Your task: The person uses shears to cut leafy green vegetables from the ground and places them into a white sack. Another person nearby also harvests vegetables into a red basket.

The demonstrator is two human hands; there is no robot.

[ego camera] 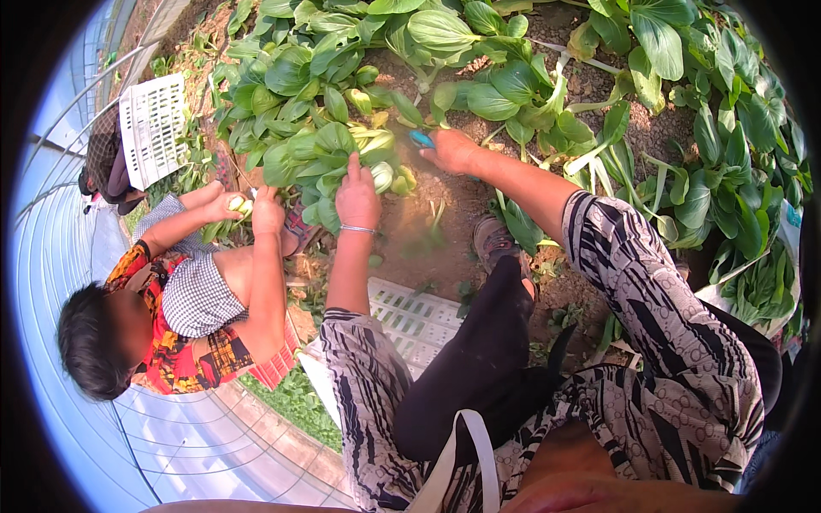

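My left hand (pixel 357 202), with a metal bangle at the wrist, lies over a heap of cut bok choy (pixel 295 151). Its index finger stretches across the leaves; whether the other fingers grip a plant is hidden. Beside those fingers shows the pale stem base of one bok choy (pixel 382 177). My right hand (pixel 451 152) is closed around a blue-handled tool (pixel 421 139), just right of the heap and above bare soil (pixel 423 211). The tool's blade cannot be made out. Leafy bok choy plants (pixel 513 93) spread over the ground beyond my right hand.
At left a co-worker (pixel 192 308) crouches, both hands on a bok choy (pixel 241 205). A white plastic crate (pixel 410 320) sits beside my leg, another crate (pixel 154 125) farther left. A sack (pixel 786 256) with greens stands at right. Greenhouse film (pixel 58 256) curves along the left.
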